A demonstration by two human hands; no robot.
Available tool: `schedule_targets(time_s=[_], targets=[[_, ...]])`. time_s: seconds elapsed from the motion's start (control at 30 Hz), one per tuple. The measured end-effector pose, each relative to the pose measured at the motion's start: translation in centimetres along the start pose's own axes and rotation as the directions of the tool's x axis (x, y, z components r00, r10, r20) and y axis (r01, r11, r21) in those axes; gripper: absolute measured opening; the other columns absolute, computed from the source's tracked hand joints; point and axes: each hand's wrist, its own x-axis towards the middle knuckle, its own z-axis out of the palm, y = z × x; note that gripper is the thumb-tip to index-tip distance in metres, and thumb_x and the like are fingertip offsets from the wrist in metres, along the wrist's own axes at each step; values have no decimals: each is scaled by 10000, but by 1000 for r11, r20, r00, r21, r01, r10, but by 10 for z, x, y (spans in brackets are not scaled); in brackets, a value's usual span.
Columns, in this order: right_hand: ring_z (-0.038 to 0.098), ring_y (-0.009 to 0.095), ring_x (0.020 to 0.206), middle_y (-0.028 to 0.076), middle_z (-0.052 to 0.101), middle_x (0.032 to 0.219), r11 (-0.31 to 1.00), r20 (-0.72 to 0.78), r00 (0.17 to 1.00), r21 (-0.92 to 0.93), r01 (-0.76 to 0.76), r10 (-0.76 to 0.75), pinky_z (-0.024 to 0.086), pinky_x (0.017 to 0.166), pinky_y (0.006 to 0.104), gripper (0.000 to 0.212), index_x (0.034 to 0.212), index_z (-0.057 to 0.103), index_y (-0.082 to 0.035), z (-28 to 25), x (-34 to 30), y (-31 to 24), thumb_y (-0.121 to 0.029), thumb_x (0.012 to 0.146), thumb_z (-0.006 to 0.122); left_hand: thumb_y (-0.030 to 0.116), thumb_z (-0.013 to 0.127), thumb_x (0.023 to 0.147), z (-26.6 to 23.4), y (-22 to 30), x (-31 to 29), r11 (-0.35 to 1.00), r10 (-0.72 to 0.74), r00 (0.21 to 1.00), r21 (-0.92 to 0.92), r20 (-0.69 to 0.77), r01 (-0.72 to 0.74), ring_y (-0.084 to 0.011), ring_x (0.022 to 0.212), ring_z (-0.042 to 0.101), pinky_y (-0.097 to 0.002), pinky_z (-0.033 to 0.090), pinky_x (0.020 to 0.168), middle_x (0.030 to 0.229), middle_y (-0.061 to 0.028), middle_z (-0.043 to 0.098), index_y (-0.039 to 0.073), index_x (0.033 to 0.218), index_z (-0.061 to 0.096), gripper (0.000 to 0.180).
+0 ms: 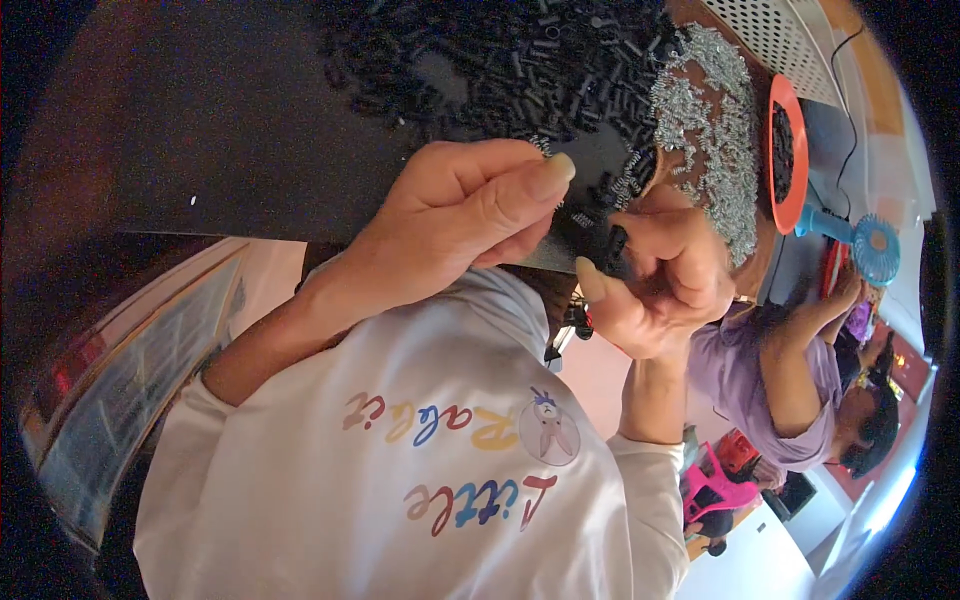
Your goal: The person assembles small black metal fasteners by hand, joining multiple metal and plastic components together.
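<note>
My left hand (475,205) is closed over the near edge of the dark work surface (250,150), its thumb pressed along the curled fingers. Small metal coil springs (543,146) peek out beside its fingertips; the rest of what it holds is hidden. To its right, my right hand (670,275) is closed with curled fingers, and a short black tube (616,243) shows between thumb and fingers. A few loose springs (580,216) lie between the two hands. Beyond them spreads a big heap of short black tubes (540,75).
A pile of silvery springs (705,130) covers the right end. Past it stands an orange dish (795,185) of black pieces, near a blue handheld fan (876,248) and a perforated white panel (770,35). Another person in purple (745,375) sits at the right, near a pink chair (715,480).
</note>
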Motion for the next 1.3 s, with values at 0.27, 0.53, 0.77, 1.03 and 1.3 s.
schedule_targets(time_s=[0.27, 0.53, 0.77, 1.03, 1.3], targets=[[463, 175, 470, 77, 506, 603, 996, 40, 999, -90, -30, 33, 376, 431, 279, 277, 740, 583, -22, -21, -14, -6, -113, 572, 783, 316, 377, 981, 10, -1, -15, 999, 14, 1000, -29, -20, -15, -95, 461, 342, -250, 254, 417, 558, -28, 411, 60, 632, 428, 436], [519, 60, 731, 5, 594, 805, 823, -436, 833, -290, -488, 340, 422, 650, 184, 252, 1014, 622, 34, -116, -3, 52, -126, 827, 673, 317, 436, 975, 18, -12, -51, 992, 125, 992, -20, -20, -125, -39, 519, 344, -200, 282, 463, 594, 26, 426, 57, 691, 476, 387], [590, 97, 848, 74, 653, 944, 821, -438, 821, -263, -507, 366, 452, 713, 206, 295, 1109, 602, 42, -145, 0, 66, -114, 860, 627, 302, 433, 977, 9, -12, -47, 985, 168, 986, -46, 23, -167, -38, 524, 347, -201, 285, 464, 597, 26, 426, 55, 705, 486, 372], [517, 58, 814, 7, 612, 997, 926, -8, 969, -293, -237, 245, 409, 710, 194, 193, 1053, 620, 0, -72, 10, 17, -54, 871, 584, 250, 496, 955, 3, -14, -43, 981, 176, 984, 82, 26, -177, -35, 526, 328, -220, 267, 460, 589, 55, 405, 42, 677, 476, 348], [577, 300, 763, 118, 540, 845, 945, 348, 934, -325, 36, 84, 474, 664, 365, 208, 964, 624, -42, -20, 29, 19, -2, 760, 614, 138, 529, 883, 7, -12, -32, 897, 246, 952, 329, 182, -295, -152, 540, 420, -290, 326, 494, 628, -53, 453, 8, 673, 467, 255]])
